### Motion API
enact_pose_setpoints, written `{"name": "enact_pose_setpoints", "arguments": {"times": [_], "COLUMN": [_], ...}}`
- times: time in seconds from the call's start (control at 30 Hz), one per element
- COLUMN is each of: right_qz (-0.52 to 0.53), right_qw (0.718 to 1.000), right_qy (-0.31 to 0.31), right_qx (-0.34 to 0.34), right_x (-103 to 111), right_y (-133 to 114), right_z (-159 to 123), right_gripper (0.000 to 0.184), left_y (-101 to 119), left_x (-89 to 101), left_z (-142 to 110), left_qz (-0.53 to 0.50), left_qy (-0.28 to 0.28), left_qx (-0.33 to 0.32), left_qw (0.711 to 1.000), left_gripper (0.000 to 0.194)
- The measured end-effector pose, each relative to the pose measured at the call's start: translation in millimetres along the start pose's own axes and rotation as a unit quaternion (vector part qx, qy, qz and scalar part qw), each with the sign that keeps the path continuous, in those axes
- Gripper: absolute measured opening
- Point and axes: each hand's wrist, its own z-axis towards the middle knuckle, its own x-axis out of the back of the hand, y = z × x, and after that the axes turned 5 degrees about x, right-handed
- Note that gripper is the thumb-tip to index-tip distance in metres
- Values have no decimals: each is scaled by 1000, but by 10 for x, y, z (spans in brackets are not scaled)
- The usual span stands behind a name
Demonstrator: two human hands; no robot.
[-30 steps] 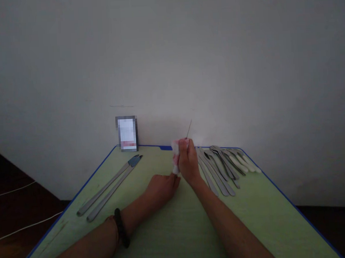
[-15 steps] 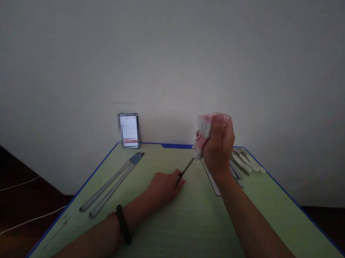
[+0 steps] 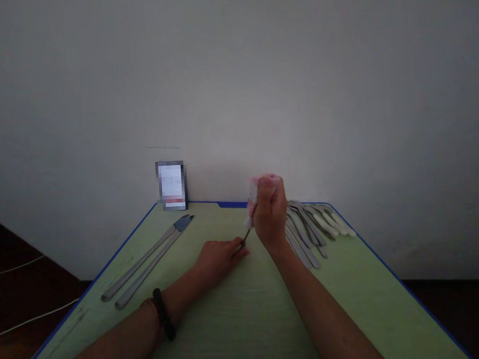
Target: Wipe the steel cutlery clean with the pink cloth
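Left hand [image 3: 219, 258], centre of frame and a little below the middle: thumb and fingers pinched together on one end of a thin metal utensil [image 3: 246, 236], held at a slant toward upper right. Right hand [image 3: 270, 215], just above and to the right: fist clamped on a bunched pink-and-white cloth [image 3: 252, 201], which covers the utensil's upper part. Kind of utensil: cannot tell, its far end being hidden by cloth and fist. A short bare stretch of the shaft shows between the two hands.

Near ground: dark bracelet [image 3: 163, 314] on the left wrist, lower left of centre. Pale green tabletop [image 3: 231, 330] with blue edging fills the lower frame. Lower left corner, beyond the table's side: pale cables [image 3: 30, 320] over a dark floor.

Mid left: two long-handled metal utensils [image 3: 141, 261] lying side by side on a diagonal, heads away from the viewer, handle ends toward lower left. Right of centre: a fanned, overlapping group of metal cutlery [image 3: 308, 232], partly behind the right hand; white-handled pieces [image 3: 326, 222] at its right side.

Far edge, left of centre: upright device with lit screen [image 3: 172, 183], blurred. Behind everything, a plain grey wall [image 3: 234, 83].
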Motion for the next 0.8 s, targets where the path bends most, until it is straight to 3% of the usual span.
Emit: {"name": "enact_pose_setpoints", "arguments": {"times": [0.3, 0.57, 0.7, 0.8], "right_qz": [32, 41, 25, 7], "right_qw": [998, 997, 999, 999], "right_qy": [-3, 36, 12, -8], "right_qx": [-55, -53, -39, -44], "right_x": [17, 119, 148, 146], "right_y": [181, 164, 172, 311], "right_z": [-8, 70, 60, -14], "right_gripper": [41, 41, 39, 39], "left_y": [-65, -134, -147, -137], "left_x": [-28, -101, -113, -107], "left_z": [26, 72, 68, 60], "left_qz": [-28, -70, -91, -96], "left_qy": [24, 51, 58, 61], "left_qx": [-9, -86, -88, -91], "left_qw": [999, 993, 990, 989], "left_gripper": [36, 37, 32, 28]}}
